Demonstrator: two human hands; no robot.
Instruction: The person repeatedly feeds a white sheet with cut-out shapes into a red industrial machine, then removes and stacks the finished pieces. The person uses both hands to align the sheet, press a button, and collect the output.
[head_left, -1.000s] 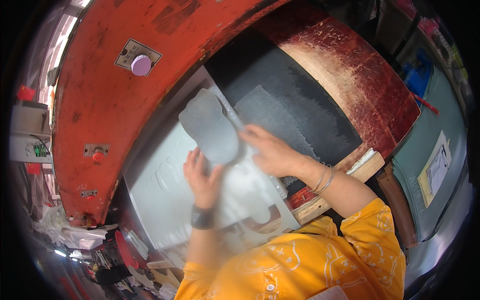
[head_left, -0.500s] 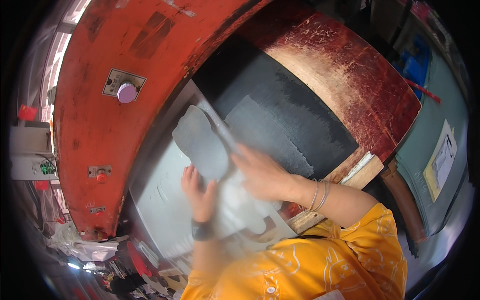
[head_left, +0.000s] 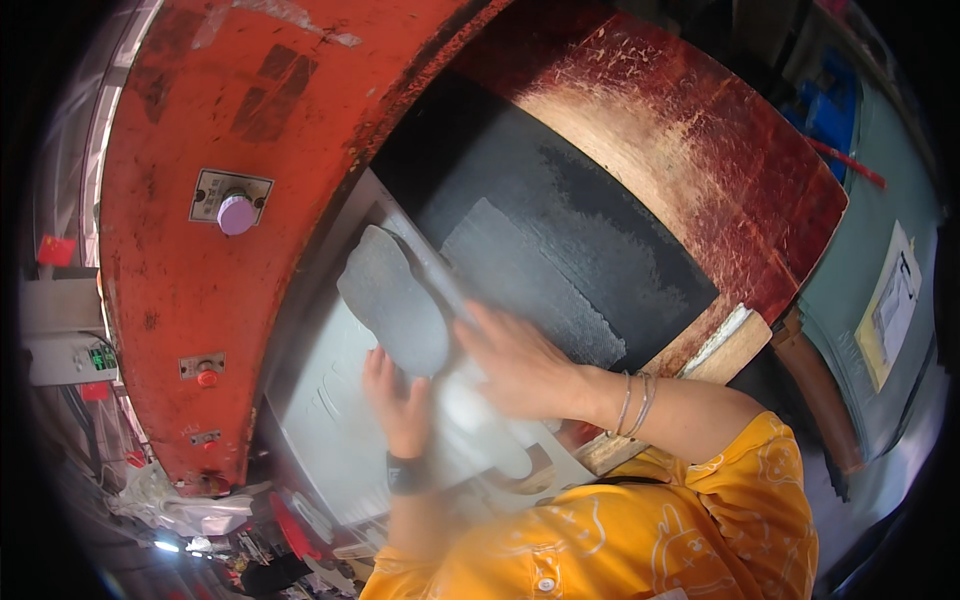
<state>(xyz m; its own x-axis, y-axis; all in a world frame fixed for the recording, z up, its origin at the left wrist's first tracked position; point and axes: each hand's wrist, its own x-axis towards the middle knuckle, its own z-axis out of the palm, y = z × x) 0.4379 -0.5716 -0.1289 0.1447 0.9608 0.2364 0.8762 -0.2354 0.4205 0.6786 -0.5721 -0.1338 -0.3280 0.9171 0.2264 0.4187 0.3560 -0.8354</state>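
A grey, shoe-sole-shaped plate lies on a pale, translucent sheet, its long side near the sheet's raised right edge. My left hand has its thumb and fingers around the plate's lower end. What the fingertips press on underneath is hidden. To the right, my right hand lies palm down with its fingers stretched toward the sheet's edge, close to the plate. No object shows in it, and its fingers are slightly blurred.
A big orange machine beam with a purple knob and red buttons stands at left. Right of the sheet lies a black mat on a worn red board. A wooden strip borders the near side. Green sheets stand far right.
The whole view has shifted slightly. Both hands stay beside the plate; my right hand's fingers sit a little lower along the sheet's edge and look less blurred.
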